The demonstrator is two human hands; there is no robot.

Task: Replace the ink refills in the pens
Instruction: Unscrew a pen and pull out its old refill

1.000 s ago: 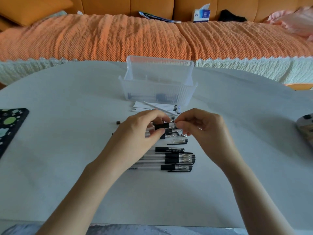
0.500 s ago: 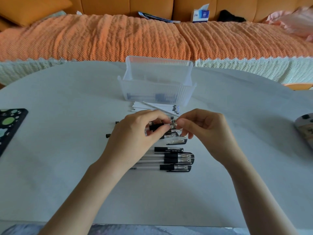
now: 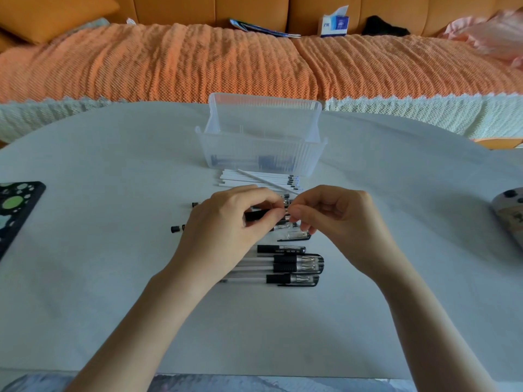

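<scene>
My left hand (image 3: 226,230) grips a pen (image 3: 256,215) by its black grip section, a little above the table. My right hand (image 3: 336,219) pinches the pen's metal tip end, right against the left fingers. Under and in front of my hands lies a row of black-capped clear pens (image 3: 297,263) and a loose clear cap (image 3: 297,236). A bundle of white ink refills (image 3: 254,178) lies behind my hands, one refill slanted across the rest. Two small black end plugs (image 3: 175,229) sit left of my left hand.
A clear plastic box (image 3: 260,154) stands behind the refills. A dark tablet with green dots (image 3: 17,205) lies at the table's left edge, a grey device (image 3: 509,213) at the right edge. Beyond the white table (image 3: 113,278) is an orange-covered sofa.
Both hands have kept working at the pen's tip; the pen has tilted slightly and my right fingers have closed in on its tip. A second black plug shows at the left.
</scene>
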